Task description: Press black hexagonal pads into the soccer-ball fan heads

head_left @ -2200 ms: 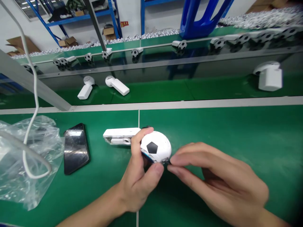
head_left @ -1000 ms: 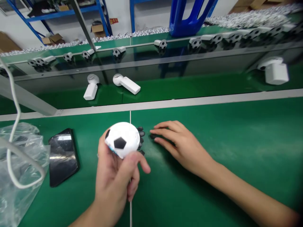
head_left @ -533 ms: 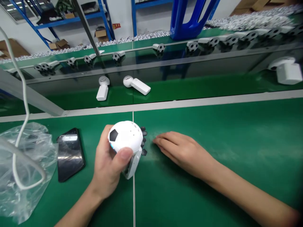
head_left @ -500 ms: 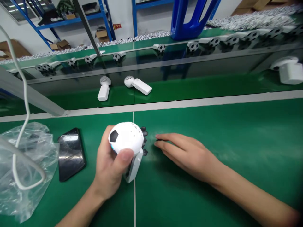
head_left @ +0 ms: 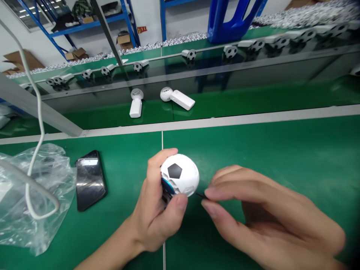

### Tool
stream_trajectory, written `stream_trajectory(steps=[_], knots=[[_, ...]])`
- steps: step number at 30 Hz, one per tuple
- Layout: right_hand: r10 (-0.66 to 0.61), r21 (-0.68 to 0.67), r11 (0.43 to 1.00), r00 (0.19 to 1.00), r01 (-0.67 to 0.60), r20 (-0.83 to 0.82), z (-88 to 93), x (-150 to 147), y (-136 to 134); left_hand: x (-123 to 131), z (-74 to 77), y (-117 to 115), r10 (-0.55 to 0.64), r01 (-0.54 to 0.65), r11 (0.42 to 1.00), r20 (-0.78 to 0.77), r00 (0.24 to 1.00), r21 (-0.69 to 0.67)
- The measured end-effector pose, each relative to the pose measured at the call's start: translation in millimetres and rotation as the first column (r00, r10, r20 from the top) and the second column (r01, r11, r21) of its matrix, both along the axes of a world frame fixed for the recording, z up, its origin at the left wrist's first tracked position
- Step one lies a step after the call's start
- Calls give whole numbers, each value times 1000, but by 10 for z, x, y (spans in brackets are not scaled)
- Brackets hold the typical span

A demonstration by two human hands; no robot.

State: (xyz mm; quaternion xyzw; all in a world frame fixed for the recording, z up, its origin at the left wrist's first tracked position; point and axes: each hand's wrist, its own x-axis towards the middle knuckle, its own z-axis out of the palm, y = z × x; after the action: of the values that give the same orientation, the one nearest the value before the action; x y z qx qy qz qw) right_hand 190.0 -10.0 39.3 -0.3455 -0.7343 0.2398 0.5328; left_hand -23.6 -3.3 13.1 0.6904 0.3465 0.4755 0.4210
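Taking the white round casing (head_left: 183, 174) as our clock's centre, with twelve pointing away from us, we find the right hand (head_left: 275, 213) nearest, toward four o'clock. Its thumb and forefinger are pinched narrow on a thin dark piece (head_left: 201, 195). That piece juts from the fingertips toward the casing's near edge; we cannot tell whether they touch.

The left hand (head_left: 157, 213) holds the casing from seven to eleven o'clock, its thumb against the near edge and its forefinger curled around the far side. The casing sits in that grip and bulges out past it toward three o'clock. A black pentagon (head_left: 174, 171) faces up at us, and a blue strip (head_left: 168, 184) shows at eight o'clock.

At nine o'clock on the green tabletop (head_left: 281, 146) lies a dark phone (head_left: 91, 182); farther out that way is a clear plastic bag (head_left: 42, 232), crossed by a white cable (head_left: 39, 112).

Beyond a pale rail (head_left: 225, 120), two white slotted-head pieces (head_left: 182, 99) lie at eleven and twelve. Farther off, football-patterned pieces (head_left: 191, 55) run from ten to nearly two. Past them we see a blue plastic frame (head_left: 230, 35) between twelve and one, and blue shelving (head_left: 75, 29) at eleven.
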Motion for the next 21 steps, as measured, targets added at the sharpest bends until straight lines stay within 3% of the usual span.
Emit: stream_trajectory(steps=[3, 7, 10, 14, 18, 21], knots=[[-74, -206, 977, 989, 47, -127, -20, -146, -48, 32, -4, -6, -39, 39, 999, -6, 999, 5], [-116, -364, 931, 974, 38, -195, -23, -213, -85, 28, -17, -10, -59, 59, 998, 0, 998, -2], [-93, -429, 903, 961, -28, -259, -39, -180, -52, 7, -12, -13, -54, 53, 998, -19, 998, -17], [-20, -493, 851, 927, -181, -375, -87, -132, 24, 13, 7, -40, 34, -38, 997, -50, 998, -72], [76, -586, 735, 899, -343, -431, -131, -128, 49, 55, 24, -59, 5, -8, 998, -38, 999, -60], [70, -638, 672, 890, -376, -450, -140, -144, 38, 69, 48, -54, -31, 28, 996, -40, 999, -83]])
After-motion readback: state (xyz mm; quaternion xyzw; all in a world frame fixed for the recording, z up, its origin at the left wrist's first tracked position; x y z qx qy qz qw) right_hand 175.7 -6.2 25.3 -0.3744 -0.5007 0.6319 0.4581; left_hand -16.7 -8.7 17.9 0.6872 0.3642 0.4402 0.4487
